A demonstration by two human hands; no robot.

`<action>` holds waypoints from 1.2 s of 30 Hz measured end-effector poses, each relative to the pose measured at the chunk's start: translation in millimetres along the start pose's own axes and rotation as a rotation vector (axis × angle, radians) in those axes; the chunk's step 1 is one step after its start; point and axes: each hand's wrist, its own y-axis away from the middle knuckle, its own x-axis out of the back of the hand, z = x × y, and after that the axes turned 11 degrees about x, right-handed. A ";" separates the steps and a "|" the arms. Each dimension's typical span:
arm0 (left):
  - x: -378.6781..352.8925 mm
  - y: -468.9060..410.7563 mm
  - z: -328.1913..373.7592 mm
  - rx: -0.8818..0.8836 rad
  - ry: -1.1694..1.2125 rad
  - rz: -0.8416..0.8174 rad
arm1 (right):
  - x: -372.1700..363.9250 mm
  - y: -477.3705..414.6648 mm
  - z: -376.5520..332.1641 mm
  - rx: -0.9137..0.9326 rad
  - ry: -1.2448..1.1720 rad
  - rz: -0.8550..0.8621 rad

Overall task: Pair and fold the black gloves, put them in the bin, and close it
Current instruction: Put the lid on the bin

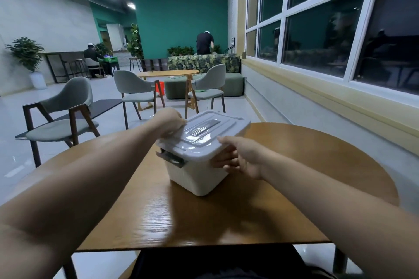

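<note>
Glossy brown wood-grain table nearest, w/ a rounded edge at 1–2 o'clock. Beyond it are grey-green padded chairs at 10–12, then a leaf-print sofa and teal wall at 12. White-framed windows at 2.

White plastic bin w/ pale grey lid on top sits mid-table at 12. Right hand pinches the lid's near-right edge, thumb on top. Left hand, blurred, curls over its far-left edge. Bin's long axis runs approx 7-to-1 — dark latch end faces 7.
</note>
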 end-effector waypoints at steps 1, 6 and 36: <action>1.7 -1.8 4.0 -0.008 -0.035 0.012 | -7.6 3.8 2.2 -0.011 -0.010 -0.016; -0.7 -6.7 26.1 0.025 -0.206 0.044 | -39.2 12.4 10.7 -0.087 -0.051 -0.100; -19.9 65.9 -75.8 0.305 1.163 -0.288 | 53.6 -49.3 -15.4 0.259 0.402 0.330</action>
